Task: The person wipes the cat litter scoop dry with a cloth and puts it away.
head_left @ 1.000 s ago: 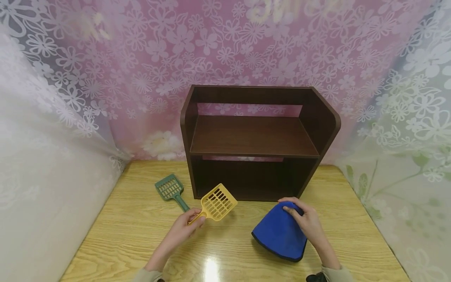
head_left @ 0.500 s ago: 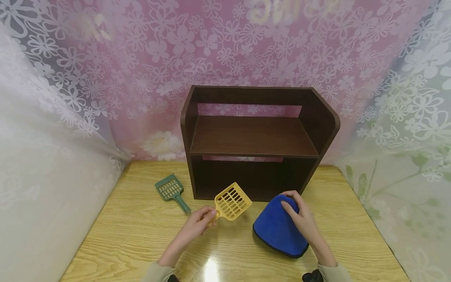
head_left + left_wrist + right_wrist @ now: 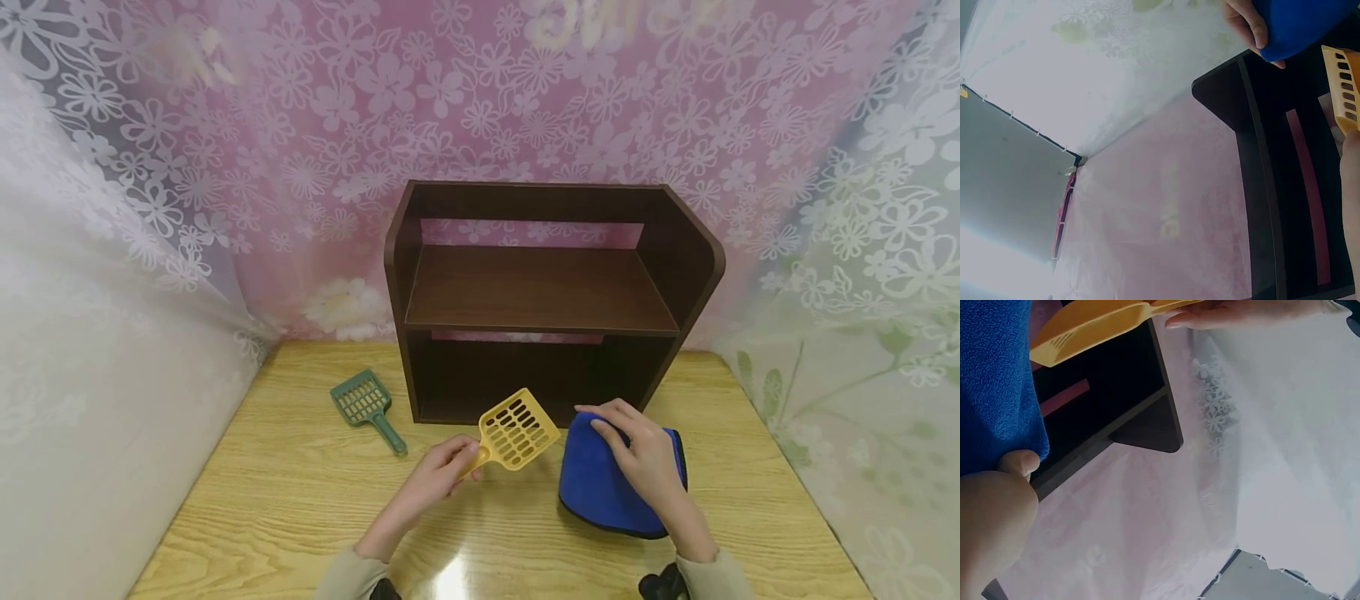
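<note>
My left hand (image 3: 442,473) grips the handle of a yellow slotted litter scoop (image 3: 517,431), its head pointing right and slightly up in the head view. In the right wrist view the scoop (image 3: 1091,328) shows from the side, close by the cloth. A blue cloth (image 3: 603,483) with a black border hangs folded from my right hand (image 3: 645,454), pinched near its top between thumb and fingers. The left wrist view shows the blue cloth (image 3: 1304,28) in front of the dark shelf. A green litter scoop (image 3: 363,402) lies on the table, left of both hands.
A dark brown two-tier shelf (image 3: 540,287) stands at the back of the wooden table (image 3: 300,508), just beyond the scoop and cloth. Floral curtains (image 3: 480,100) hang behind and on both sides.
My left hand has carried the yellow scoop to the right, toward the cloth. My right hand has shifted its hold at the cloth's top, and more of its right edge now shows.
</note>
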Demonstrator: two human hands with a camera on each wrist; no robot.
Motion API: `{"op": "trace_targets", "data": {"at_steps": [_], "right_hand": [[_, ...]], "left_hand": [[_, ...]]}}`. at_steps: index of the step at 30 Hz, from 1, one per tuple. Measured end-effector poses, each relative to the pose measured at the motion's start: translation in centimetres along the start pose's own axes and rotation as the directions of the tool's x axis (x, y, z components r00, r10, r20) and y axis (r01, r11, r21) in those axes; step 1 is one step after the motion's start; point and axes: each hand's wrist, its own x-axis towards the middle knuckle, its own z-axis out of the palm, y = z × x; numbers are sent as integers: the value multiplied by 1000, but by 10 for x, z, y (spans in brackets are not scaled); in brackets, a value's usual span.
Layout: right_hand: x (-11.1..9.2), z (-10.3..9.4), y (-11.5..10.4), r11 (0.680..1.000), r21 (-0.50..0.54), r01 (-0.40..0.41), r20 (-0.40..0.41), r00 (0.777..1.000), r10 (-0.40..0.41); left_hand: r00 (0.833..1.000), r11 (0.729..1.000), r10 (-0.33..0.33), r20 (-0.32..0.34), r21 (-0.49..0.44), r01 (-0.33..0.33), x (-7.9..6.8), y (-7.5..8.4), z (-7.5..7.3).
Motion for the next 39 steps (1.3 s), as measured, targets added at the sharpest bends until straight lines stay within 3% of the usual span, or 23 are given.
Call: {"op": "trace_targets", "data": {"at_steps": [4, 11, 18, 25, 29, 35, 39], "right_hand": [[10, -4, -8, 993, -115, 35, -12, 999, -36], [31, -1, -27, 955, -206, 215, -38, 973, -227], [40, 15, -42, 920, -240, 309, 2, 948, -318], [37, 37, -55, 918, -247, 310, 71, 951, -302], [35, 50, -62, 920, -243, 308, 73, 951, -299], [34, 61, -64, 953, -219, 209, 24, 978, -209], [34, 61, -63, 955, -246, 163, 10, 986, -166]], "left_hand": [[1000, 1000, -4, 2, -13, 4, 3, 0, 4], [1000, 1000, 0, -21, 4, 0, 5, 2, 12], [999, 999, 38, -14, -24, -38, -5, 29, 18], [996, 997, 83, -45, -1, -83, -6, 43, 24], [992, 992, 125, -22, 37, -124, -4, 44, 29], [985, 980, 172, -13, 103, -169, -8, 45, 34], [985, 977, 172, -9, 131, -170, -9, 44, 34]]}}
